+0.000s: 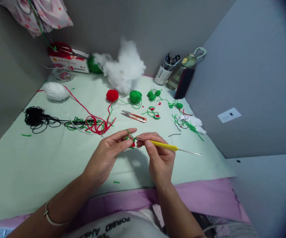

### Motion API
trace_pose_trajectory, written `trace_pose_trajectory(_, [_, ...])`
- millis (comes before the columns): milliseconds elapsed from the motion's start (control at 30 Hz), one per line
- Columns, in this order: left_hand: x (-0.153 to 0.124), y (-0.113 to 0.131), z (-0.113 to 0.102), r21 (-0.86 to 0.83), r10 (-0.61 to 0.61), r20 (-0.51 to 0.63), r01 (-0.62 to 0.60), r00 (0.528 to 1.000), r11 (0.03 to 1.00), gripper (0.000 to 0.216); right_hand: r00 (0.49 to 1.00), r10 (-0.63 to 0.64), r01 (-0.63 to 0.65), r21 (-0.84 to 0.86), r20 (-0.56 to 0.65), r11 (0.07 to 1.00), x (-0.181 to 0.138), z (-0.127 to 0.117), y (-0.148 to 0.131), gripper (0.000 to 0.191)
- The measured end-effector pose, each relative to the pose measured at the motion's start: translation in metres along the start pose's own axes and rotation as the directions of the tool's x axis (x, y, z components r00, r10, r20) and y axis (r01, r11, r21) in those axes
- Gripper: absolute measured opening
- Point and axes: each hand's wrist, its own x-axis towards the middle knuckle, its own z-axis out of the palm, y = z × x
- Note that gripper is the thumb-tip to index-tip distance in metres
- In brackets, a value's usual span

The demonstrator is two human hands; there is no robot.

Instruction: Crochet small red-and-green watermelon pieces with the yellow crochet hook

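The left hand has a narrow grip, thumb pinching a small crocheted piece of red and green yarn, a green strand looped over the index finger. The right hand grips a crochet hook with a smooth yellow handle and slim metal shafts, its near tip at the stitches. The piece is held above the middle of the pale green, smooth-covered worktop.

Toward the back edge sits fluffy white stuffing, shapeless as cloud, with a tight round red yarn ball and a green yarn ball before it. Orange-handled metal snips lie between these and the hands. Near the left edge are a smooth white yarn ball and a loose black yarn tangle.

At the back left corner, a red-and-white box carries small print, illegible; by the back right corner, a pen cup's dark lettering is unreadable too. Black capitals on the shirt seem to read "FORBID".
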Motion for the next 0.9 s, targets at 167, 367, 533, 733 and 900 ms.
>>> trace_pose_trajectory(167, [0.000, 0.002, 0.001, -0.054, -0.004, 0.031, 0.006, 1.000, 0.999, 0.041, 0.999, -0.029, 0.030, -0.077, 0.014, 0.997, 0.000, 0.000, -0.001, 0.018])
trace_pose_trajectory(367, [0.001, 0.000, 0.005, -0.049, 0.029, -0.031, -0.030, 0.999, 0.998, 0.041, 0.986, -0.147, 0.164, -0.305, 0.078, 0.938, -0.004, -0.002, 0.004, 0.024])
trace_pose_trajectory(533, [-0.001, -0.005, 0.008, -0.179, -0.089, -0.005, 0.086, 0.996, 0.980, 0.038, 0.894, -0.384, 0.445, -0.547, 0.231, 0.709, -0.012, -0.002, 0.012, 0.044])
trace_pose_trajectory(733, [0.001, 0.006, -0.001, -0.140, -0.123, -0.034, 0.117, 0.992, 0.983, 0.034, 0.994, -0.102, 0.097, -0.165, -0.026, 0.981, -0.003, -0.005, -0.001, 0.019])
trace_pose_trajectory(900, [0.000, 0.005, 0.001, -0.051, 0.003, -0.003, -0.003, 1.000, 0.999, 0.037, 0.998, 0.059, -0.057, 0.075, -0.027, 0.996, 0.001, -0.005, -0.001, 0.014])
